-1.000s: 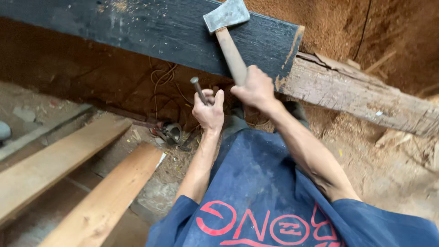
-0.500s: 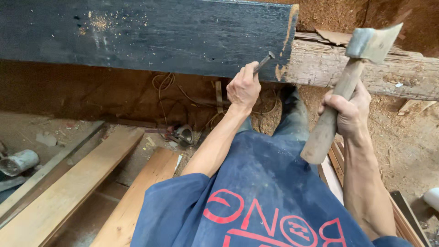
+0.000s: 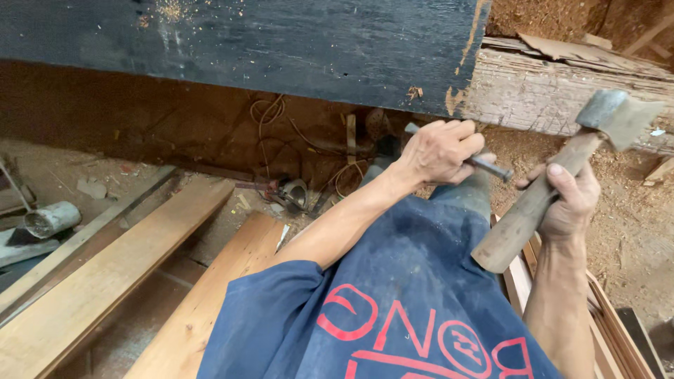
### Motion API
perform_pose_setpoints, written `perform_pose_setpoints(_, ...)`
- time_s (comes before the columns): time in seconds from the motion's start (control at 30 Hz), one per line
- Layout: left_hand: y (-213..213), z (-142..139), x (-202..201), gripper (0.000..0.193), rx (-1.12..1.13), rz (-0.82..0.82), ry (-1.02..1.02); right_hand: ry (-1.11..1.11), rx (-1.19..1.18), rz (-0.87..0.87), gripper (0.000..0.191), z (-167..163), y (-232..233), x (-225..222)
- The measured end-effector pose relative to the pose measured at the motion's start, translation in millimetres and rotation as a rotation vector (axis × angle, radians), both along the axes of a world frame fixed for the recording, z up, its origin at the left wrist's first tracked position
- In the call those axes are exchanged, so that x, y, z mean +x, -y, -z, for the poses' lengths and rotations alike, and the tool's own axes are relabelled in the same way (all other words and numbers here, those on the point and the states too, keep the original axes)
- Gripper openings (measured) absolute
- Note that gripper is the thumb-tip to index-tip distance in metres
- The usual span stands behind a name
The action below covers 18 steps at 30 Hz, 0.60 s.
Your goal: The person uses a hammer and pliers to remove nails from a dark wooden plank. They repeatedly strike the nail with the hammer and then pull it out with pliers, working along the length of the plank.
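Rough carpentry site: sawdust-strewn earth floor (image 3: 632,231), loose planks (image 3: 105,281), dark timber beam (image 3: 281,42).

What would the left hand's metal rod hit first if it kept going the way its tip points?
The left hand grips a metal rod whose tip points right, toward the hammer's wooden handle in the right hand. That handle or the thumb beside it looks first in line, though depth is unclear.

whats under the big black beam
Under the black beam is a shadowed dirt hollow with loose wire loops and a small round tool on the ground. The left hand, holding a metal chisel, hides the part behind it.
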<state>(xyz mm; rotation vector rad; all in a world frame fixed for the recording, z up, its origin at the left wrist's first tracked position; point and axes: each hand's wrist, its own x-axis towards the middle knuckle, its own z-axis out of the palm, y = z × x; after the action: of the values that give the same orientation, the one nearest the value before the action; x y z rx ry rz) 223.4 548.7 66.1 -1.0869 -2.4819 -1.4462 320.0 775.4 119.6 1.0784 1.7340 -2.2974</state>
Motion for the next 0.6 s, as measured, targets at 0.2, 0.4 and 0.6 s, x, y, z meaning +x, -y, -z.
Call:
perform_pose_setpoints(0.2, -25.5, -7.8, -23.9, 0.018, 0.098, -0.139, 0.036, -0.126, -0.039, -0.106, 0.043, -14.2, -10.6, -5.0)
perform_pose_setpoints(0.4, -39.3, 17.7, -33.2, 0.027, 0.061, -0.244, 0.03, -0.056, -0.021, -0.082, 0.034, -18.7, -10.5, 5.9)
perform_pose_setpoints(0.6, -39.7, 31.0, -28.9, 0.028, 0.05, -0.217, 0.02, -0.037, 0.072, -0.146, 0.033, -17.8, -7.2, 13.8)
